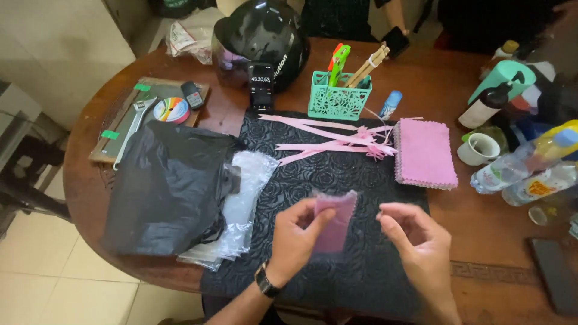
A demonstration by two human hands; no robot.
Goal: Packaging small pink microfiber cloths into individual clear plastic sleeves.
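The left hand [298, 232] pinches a small pink cloth [335, 220] by its left edge, thumb across the front, holding it upright above the near part of the black mat [337, 168] where both hands can reach it. The right hand [415, 235] hovers just right of the cloth, fingers loosely curled and holding nothing, though motion blur hides its fingertips. The cloth is pale pink, roughly rectangular and thin-looking, like the pink stack [425, 153] lying far right, beside the ribbons [337, 135].
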